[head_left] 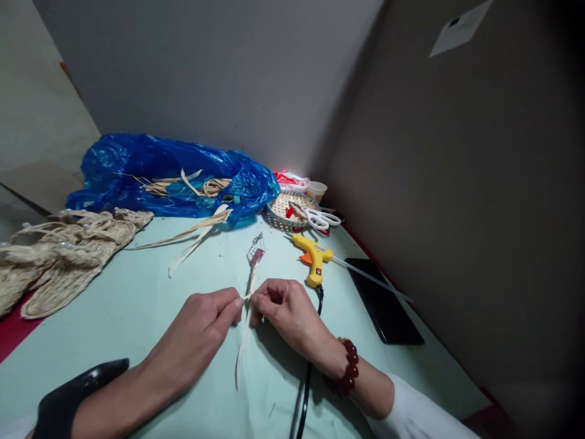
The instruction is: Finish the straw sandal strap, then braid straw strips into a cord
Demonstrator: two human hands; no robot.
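Observation:
My left hand and my right hand meet at the middle of a pale green table. Both pinch a thin pale straw strip between thumb and fingers. The strip runs from a small reddish clip-like piece above my hands down toward me below them. A dark band sits on my left wrist, and a red bead bracelet on my right.
A yellow glue gun lies right of my hands, its black cord running toward me. A black phone lies farther right. White scissors rest on a small woven basket. A blue plastic bag of straw sits behind; woven straw pieces lie left.

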